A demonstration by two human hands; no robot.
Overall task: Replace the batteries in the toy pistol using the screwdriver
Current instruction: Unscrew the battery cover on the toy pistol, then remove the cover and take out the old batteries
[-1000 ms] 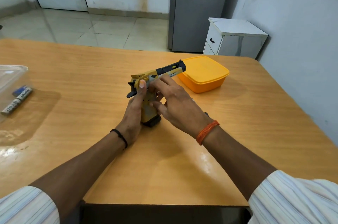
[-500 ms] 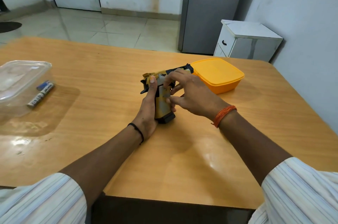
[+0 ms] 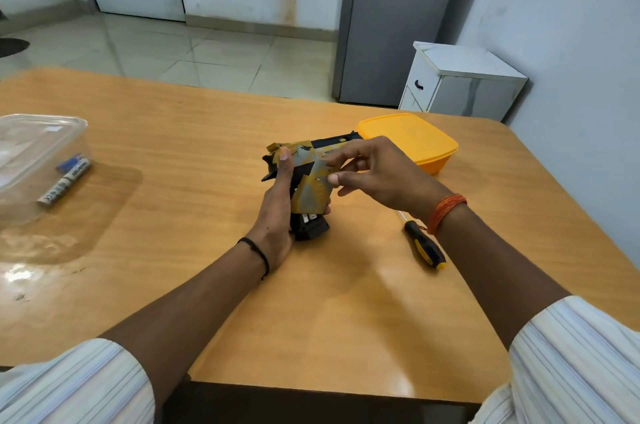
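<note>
A yellow, grey and black toy pistol [image 3: 310,187] stands on its grip near the table's middle, barrel pointing away to the right. My left hand [image 3: 277,209] grips it from the left, thumb up along the rear. My right hand [image 3: 375,170] hovers at the pistol's right side; its thumb and fingertips pinch the edge of the grip panel. A black-and-yellow screwdriver [image 3: 424,243] lies on the table under my right wrist. Batteries [image 3: 65,183] lie inside a clear box at the left.
A clear plastic box [image 3: 38,132] sits at the table's left edge. An orange lidded container [image 3: 408,141] stands just behind the pistol on the right. The wooden table [image 3: 207,132] ends at a white cabinet [image 3: 460,80] and a wall on the right.
My right hand has drawn back from the pistol's top to its grip side, uncovering the screwdriver on the table. The view has shifted slightly; the pistol stays upright in my left hand.
</note>
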